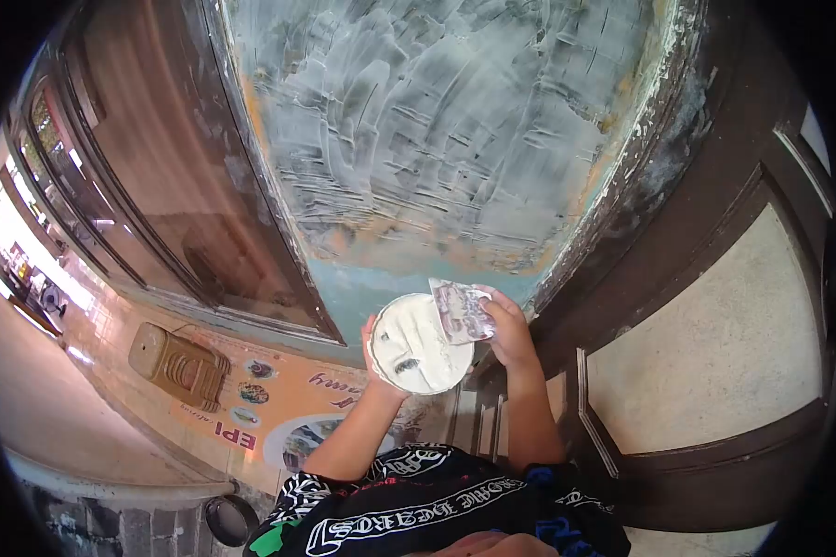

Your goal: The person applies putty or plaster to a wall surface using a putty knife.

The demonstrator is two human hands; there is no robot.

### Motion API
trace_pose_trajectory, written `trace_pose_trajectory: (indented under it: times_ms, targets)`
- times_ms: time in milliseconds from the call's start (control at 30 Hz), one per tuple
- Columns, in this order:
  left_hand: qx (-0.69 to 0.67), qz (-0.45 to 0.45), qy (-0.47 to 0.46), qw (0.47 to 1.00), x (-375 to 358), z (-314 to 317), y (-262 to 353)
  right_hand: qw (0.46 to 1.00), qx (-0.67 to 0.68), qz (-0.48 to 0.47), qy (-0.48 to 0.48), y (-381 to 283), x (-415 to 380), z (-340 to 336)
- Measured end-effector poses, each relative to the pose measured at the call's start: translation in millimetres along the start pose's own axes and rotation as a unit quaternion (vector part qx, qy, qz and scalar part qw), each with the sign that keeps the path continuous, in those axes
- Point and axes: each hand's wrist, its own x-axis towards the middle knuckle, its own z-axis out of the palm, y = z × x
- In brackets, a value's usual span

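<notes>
My left hand (386, 388) is wrapped around the side and underside of a round tub (427, 392). White putty (407, 330) fills it, with a few dark marks in its surface. In my right hand (508, 330) is a flat putty spreader (463, 314), its face smeared with whitish and purple-grey residue. The fingers pinch its right edge, and its left edge overlaps the tub's rim in this view. Just beyond both hands stands a wall panel (455, 139) covered in streaky grey-white strokes, with bluish-green paint along its lower part.
Dark-framed window panes (181, 176) flank the panel on the left. A brown wooden door (706, 334) with pale insets is at right. On the floor lies an orange printed banner (279, 395), with a brown plastic stool (178, 364) at its left side. A low ledge (111, 478) is at lower left.
</notes>
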Motion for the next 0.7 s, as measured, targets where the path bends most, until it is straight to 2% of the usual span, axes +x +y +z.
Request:
trace_pose_trajectory:
  times_ms: [33, 100, 133, 167, 233, 267, 300, 400, 467, 533, 600, 700]
  targets:
    - [0.000, -0.001, -0.001, 1.000, 0, 1, -1, 1.000, 0.000, -0.001, 0.000, 2, 2, -2]
    - [-0.006, -0.021, -0.039, 0.999, -1, 4, -7, 0.995, -0.084, -0.053, 0.013, 8, 11, -11]
    - [-0.027, -0.043, -0.101, 0.994, -3, 3, -8, 0.993, -0.087, -0.077, 0.019, 12, 16, -15]
    - [-0.027, -0.043, -0.102, 0.994, -3, 1, -9, 0.993, -0.087, -0.078, 0.018, 12, 19, -22]
    - [-0.018, -0.039, -0.031, 0.999, -2, -1, -12, 0.992, -0.103, -0.025, 0.062, 4, 20, -30]
    - [-0.030, -0.055, -0.077, 0.995, -2, -1, -14, 0.992, -0.103, -0.026, 0.062, 4, 18, -32]
    - [-0.042, -0.060, -0.086, 0.994, -2, 1, -13, 0.995, -0.067, -0.036, 0.072, 0, 13, -30]
    - [-0.014, -0.043, -0.053, 0.998, 3, -3, -11, 0.996, -0.021, -0.059, 0.067, -17, -6, -12]
    - [-0.020, -0.003, 0.010, 1.000, 9, -5, -9, 0.996, -0.010, -0.071, 0.056, -16, -10, -4]
    - [-0.008, -0.017, -0.020, 1.000, 9, 3, -9, 0.991, -0.091, -0.102, 0.000, -12, -9, -4]
    - [0.004, -0.034, -0.066, 0.997, 11, 2, -8, 0.989, -0.100, -0.110, 0.014, -6, -1, -12]
    - [0.001, -0.023, -0.036, 0.999, 11, -2, -8, 0.988, -0.083, -0.127, 0.029, -5, 8, -27]
